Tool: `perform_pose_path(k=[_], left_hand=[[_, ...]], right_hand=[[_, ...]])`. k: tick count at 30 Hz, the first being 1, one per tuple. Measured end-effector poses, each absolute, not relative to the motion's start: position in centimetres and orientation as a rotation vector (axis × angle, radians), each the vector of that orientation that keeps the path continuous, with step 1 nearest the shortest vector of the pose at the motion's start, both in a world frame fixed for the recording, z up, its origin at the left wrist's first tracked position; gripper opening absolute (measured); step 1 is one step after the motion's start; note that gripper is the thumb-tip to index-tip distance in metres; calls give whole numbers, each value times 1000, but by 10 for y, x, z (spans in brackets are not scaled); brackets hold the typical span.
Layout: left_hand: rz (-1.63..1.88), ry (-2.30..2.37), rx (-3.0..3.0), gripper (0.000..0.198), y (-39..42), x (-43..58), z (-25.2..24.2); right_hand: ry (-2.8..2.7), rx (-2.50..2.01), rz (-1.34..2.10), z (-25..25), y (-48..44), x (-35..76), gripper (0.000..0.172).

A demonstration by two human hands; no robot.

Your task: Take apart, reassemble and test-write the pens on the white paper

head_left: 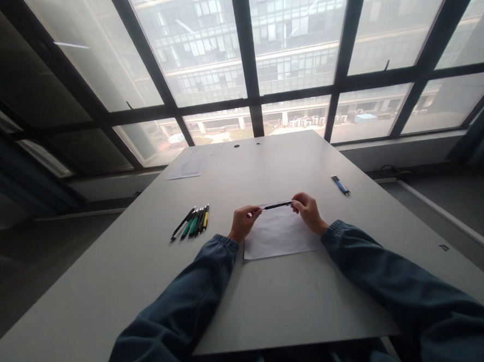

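Note:
A black pen (278, 205) is held level between my two hands, over the far edge of a white sheet of paper (284, 236). My left hand (245, 222) pinches its left end, and my right hand (306, 210) grips its right end. Left of the paper, several pens (191, 222) with black, green and yellow barrels lie side by side. To the right, beyond my right hand, a small group of blue and dark pens (340, 185) rests on the table.
The white table (290, 298) reaches toward the windows (290, 30). Printed sheets (188, 165) lie at its far left. Two small dark items sit near the far edge, one a round spot (236, 146). A small dark mark (443, 248) shows near the right edge.

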State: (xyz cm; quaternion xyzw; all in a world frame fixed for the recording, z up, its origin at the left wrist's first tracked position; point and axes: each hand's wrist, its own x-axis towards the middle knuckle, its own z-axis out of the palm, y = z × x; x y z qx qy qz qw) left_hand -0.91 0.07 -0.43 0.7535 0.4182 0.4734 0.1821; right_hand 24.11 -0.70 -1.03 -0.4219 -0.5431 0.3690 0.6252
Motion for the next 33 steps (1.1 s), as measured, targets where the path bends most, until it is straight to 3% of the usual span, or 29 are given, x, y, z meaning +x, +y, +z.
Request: perform_pose_path(k=[6, 17, 33], left_hand=[[1380, 1202, 2102, 20, 1, -9, -3], [1453, 1311, 2027, 17, 5, -13, -2], [1534, 1317, 1907, 29, 6, -14, -4]], right_hand=[[-1202, -1006, 834, -13, -4, 244, 20], [-975, -1101, 767, -15, 3, 251, 17], [-830, -1170, 660, -24, 12, 259, 20]])
